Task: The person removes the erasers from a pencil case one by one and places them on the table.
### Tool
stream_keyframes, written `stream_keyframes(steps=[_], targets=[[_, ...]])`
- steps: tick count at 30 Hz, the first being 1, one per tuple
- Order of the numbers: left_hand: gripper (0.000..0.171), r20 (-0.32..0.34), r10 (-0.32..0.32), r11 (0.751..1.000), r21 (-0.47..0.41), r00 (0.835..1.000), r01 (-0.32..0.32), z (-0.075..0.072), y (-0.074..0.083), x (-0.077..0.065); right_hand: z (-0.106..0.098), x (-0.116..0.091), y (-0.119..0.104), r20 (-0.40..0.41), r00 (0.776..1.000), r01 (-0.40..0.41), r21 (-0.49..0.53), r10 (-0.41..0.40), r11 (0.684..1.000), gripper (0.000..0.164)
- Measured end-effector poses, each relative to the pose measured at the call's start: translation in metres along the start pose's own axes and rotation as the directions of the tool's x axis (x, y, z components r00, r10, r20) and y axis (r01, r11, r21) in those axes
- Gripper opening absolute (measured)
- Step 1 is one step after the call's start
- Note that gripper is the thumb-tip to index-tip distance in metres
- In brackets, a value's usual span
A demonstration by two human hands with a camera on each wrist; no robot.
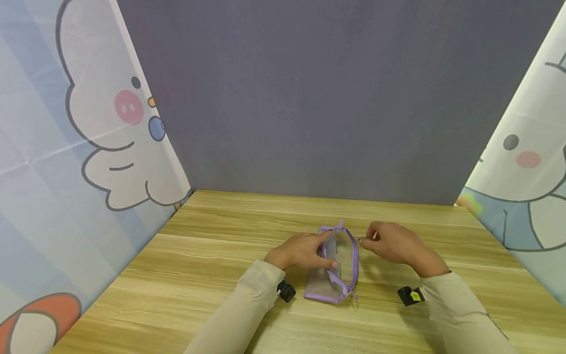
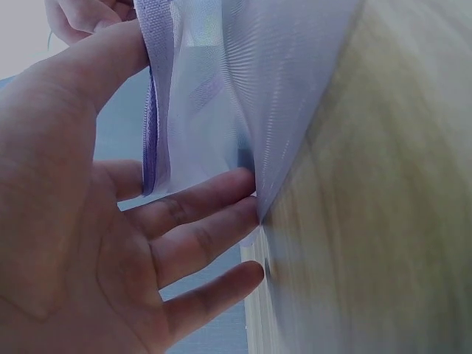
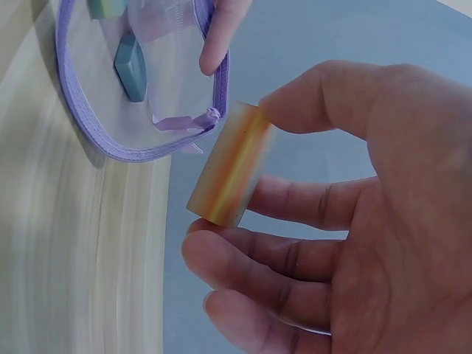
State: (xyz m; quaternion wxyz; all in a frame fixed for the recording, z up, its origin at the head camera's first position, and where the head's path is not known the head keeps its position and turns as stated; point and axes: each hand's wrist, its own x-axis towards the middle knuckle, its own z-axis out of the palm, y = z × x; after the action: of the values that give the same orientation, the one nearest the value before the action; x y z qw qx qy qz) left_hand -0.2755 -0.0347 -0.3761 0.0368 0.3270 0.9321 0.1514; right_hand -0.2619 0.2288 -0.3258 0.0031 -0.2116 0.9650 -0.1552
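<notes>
A mesh pouch [image 1: 320, 284] with purple zip edging lies on the table, its mouth gaping toward the right. My left hand [image 1: 300, 251] holds the near-left rim, thumb and index finger hooked at the zip [image 2: 156, 96] while the other fingers touch the mesh outside. Just right of the mouth, my right hand [image 1: 395, 243] pinches a small translucent block with orange and yellow stripes [image 3: 232, 166], which looks like an eraser. Inside the pouch, the right wrist view shows a blue-grey angular piece [image 3: 131, 68] and a green and yellow piece [image 3: 108, 7].
The wood-grain table [image 1: 177, 290] stretches around the pouch. A dark grey panel [image 1: 309, 98] stands along its far edge. Cartoon-printed curtains [image 1: 40, 196] hang on both sides. Black devices [image 1: 410, 296] are worn at both wrists.
</notes>
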Motion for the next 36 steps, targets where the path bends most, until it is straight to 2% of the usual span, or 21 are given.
stream_keyframes(steps=[26,36], targets=[[0.093,0.014,-0.023,1.000,-0.016,1.000,0.023,0.0024,-0.0040,-0.0002,-0.0070,-0.0046,0.0034,0.022,1.000,0.002,0.035,-0.002,0.999,0.028],[0.091,0.005,-0.005,1.000,-0.006,1.000,0.005,0.0030,-0.0040,0.0022,-0.0067,-0.0057,0.0084,0.028,1.000,-0.001,0.041,-0.001,0.999,0.031]])
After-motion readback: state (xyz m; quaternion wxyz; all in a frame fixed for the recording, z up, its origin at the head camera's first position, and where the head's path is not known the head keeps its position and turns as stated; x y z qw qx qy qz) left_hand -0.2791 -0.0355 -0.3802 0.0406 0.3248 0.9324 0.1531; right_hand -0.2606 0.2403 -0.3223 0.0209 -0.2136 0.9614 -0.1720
